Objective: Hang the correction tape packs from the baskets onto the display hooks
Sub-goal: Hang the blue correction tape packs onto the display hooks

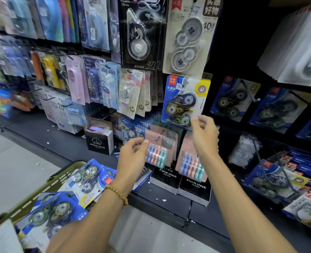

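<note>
A blue-carded correction tape pack (184, 101), three round dispensers under clear blister, hangs on a display hook (183, 83) at mid-rack. My right hand (204, 133) pinches its lower right corner between thumb and curled fingers. My left hand (132, 154) grips the edge of a pink card of pastel tape rolls (160, 148) hanging just below. More blue packs (86, 177) lie heaped in the olive-green basket (47, 187) at lower left. Black alarm clock boxes (194, 189) stand on the dark shelf (63, 143) beneath the hooks; further packs (231, 99) crowd the hooks to the right.
</note>
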Available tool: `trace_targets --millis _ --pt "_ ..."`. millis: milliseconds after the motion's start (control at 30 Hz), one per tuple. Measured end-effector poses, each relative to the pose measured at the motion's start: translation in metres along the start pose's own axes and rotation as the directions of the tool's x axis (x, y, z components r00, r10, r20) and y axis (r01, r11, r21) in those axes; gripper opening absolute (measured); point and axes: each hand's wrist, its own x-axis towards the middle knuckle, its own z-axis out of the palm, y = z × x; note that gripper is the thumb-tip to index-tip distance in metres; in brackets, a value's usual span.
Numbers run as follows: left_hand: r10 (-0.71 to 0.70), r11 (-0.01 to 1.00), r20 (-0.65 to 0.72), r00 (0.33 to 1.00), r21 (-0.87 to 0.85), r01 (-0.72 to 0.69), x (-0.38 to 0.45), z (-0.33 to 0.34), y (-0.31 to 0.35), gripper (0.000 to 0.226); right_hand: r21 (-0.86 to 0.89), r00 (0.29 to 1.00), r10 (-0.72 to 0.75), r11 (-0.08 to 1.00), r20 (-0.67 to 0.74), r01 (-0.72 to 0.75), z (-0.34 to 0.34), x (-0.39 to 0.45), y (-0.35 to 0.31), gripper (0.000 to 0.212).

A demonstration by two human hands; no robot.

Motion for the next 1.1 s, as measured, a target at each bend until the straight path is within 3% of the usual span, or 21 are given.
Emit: trace_targets --millis 200,333,467,600,700,767,833,900,933,1033,1100 --pt "0.061 0.995 -0.068 0.996 0.077 -0.056 -0.029 -0.047 0.004 0.022 0.06 0.976 -0.008 0.998 0.215 -0.005 0.032 -0.048 -0.012 0.031" --pt "-0.011 0.999 -0.208 0.978 0.041 0.02 -0.058 -0.105 -0.032 0.007 0.03 0.928 -0.001 0.999 0.373 -0.011 0.073 -0.084 0.003 0.022" --pt "-0.127 0.99 -0.369 0.921 0.011 0.141 -0.101 -0.17 -0.087 0.009 -0.036 0.831 0.057 0.998 0.553 -0.045 0.125 -0.128 0.023 0.017" --pt "-0.243 0.96 -0.527 0.814 -0.01 0.279 -0.137 -0.234 -0.14 0.011 -0.095 0.696 0.074 0.995 0.714 -0.008 0.189 -0.175 0.049 0.015" --pt "-0.221 0.934 -0.613 0.758 0.091 0.346 -0.152 -0.272 -0.164 0.031 -0.172 0.53 0.075 0.976 0.845 0.137 0.242 -0.207 0.071 0.028" --pt "-0.191 0.892 -0.598 0.778 0.225 0.392 -0.152 -0.289 -0.176 0.054 -0.23 0.42 0.099 0.935 0.902 0.272 0.272 -0.222 0.085 0.041" --pt "-0.219 0.81 -0.517 0.827 0.376 0.45 -0.145 -0.301 -0.19 0.081 -0.308 0.373 0.144 0.849 0.916 0.429 0.294 -0.23 0.099 0.066" --pt "-0.265 0.719 -0.421 0.867 0.513 0.469 -0.136 -0.311 -0.206 0.095 -0.427 0.372 0.256 0.744 0.892 0.513 0.304 -0.232 0.11 0.093" --pt "-0.269 0.688 -0.391 0.88 0.561 0.46 -0.133 -0.315 -0.214 0.091 -0.476 0.372 0.314 0.713 0.873 0.515 0.306 -0.232 0.116 0.103" --pt "-0.169 0.684 -0.374 0.912 0.621 0.382 -0.129 -0.324 -0.228 0.057 -0.539 0.415 0.358 0.671 0.837 0.508 0.307 -0.23 0.128 0.128" --pt "-0.054 0.732 -0.415 0.908 0.602 0.318 -0.128 -0.325 -0.228 0.042 -0.545 0.479 0.328 0.715 0.814 0.437 0.31 -0.228 0.135 0.129"
